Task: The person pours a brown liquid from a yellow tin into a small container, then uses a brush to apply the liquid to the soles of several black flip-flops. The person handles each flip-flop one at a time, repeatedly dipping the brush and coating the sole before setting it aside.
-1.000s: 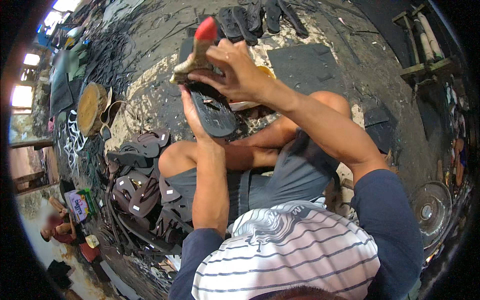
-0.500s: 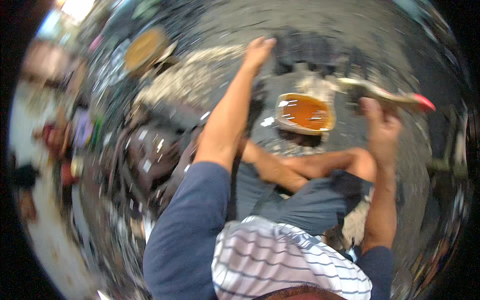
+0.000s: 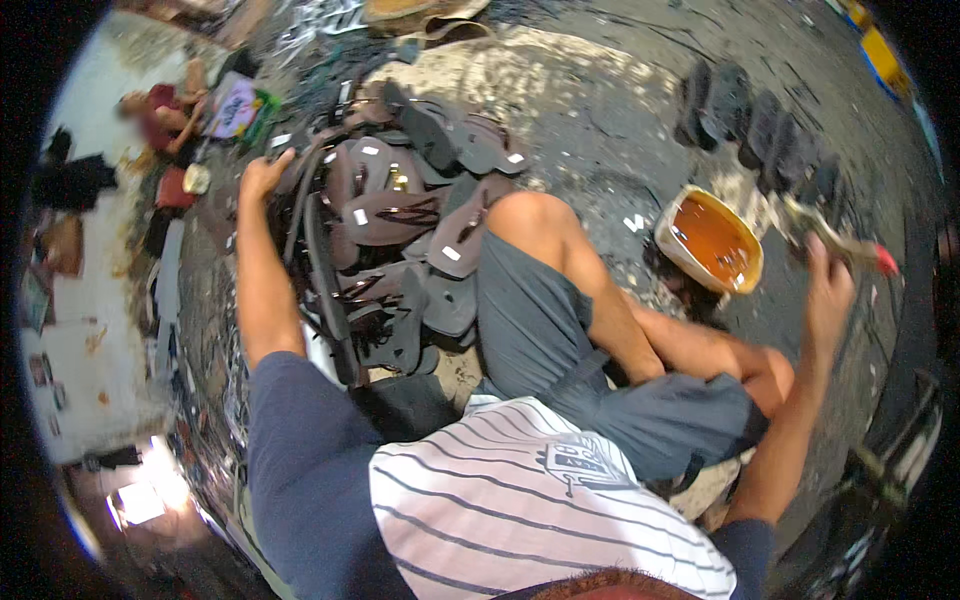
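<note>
My left hand [image 3: 262,178] reaches to the far left edge of a heap of dark brown and black sandals [image 3: 395,215], several with small white labels. Its fingers are closed at the edge of one dark sandal; their tips are partly hidden. On the right, my right hand [image 3: 828,285] is closed round a brush [image 3: 850,248] with a pale, worn head and a red handle end. Left of the brush stands a tub of amber liquid [image 3: 715,243], its rim coated with residue.
Dark soles [image 3: 755,120] lie in a row beyond the tub. My crossed legs [image 3: 560,250] separate the heap from the tub. Another person [image 3: 170,115] sits at the far left by a wall. A round tan container [image 3: 400,12] stands at the far edge.
The view has turned left, bringing the sandal heap into clearer sight. My left hand has moved from out in front to the heap's left edge. My right hand still holds the brush.
</note>
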`<act>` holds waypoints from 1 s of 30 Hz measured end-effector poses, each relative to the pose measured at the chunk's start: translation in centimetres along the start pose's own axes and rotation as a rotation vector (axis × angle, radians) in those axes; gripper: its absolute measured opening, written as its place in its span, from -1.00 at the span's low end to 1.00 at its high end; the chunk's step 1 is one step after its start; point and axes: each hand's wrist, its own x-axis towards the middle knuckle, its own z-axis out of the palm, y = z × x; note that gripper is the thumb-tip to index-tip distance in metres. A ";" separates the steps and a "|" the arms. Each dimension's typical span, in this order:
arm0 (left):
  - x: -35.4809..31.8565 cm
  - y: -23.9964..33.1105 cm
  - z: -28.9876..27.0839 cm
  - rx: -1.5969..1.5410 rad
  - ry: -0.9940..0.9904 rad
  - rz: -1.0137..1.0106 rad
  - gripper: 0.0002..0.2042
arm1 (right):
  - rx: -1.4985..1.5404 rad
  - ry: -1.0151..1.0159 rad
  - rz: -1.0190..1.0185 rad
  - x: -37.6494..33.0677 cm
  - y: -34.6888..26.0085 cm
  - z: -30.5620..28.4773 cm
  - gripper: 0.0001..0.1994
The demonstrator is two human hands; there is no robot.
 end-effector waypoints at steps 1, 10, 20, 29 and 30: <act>1.4 0.8 -0.1 -0.145 -0.297 0.070 -0.36 | -0.063 -0.059 0.019 0.3 -1.3 1.7 -0.54; -18.4 19.5 -6.9 -0.858 0.136 0.588 -0.59 | -0.729 -0.078 -0.233 0.3 9.1 12.7 -0.57; -31.0 28.5 -1.2 -0.831 -0.008 0.922 -0.10 | -1.036 -0.180 -0.278 -0.3 7.9 -2.5 -0.74; -33.1 34.9 -5.9 -2.183 -1.039 0.286 -0.50 | 0.483 0.392 -0.132 -1.8 -9.7 -1.4 -0.65; -34.0 36.5 -4.7 -2.226 -1.194 0.364 -0.47 | 0.541 0.223 -0.041 -3.6 -11.3 1.2 -0.67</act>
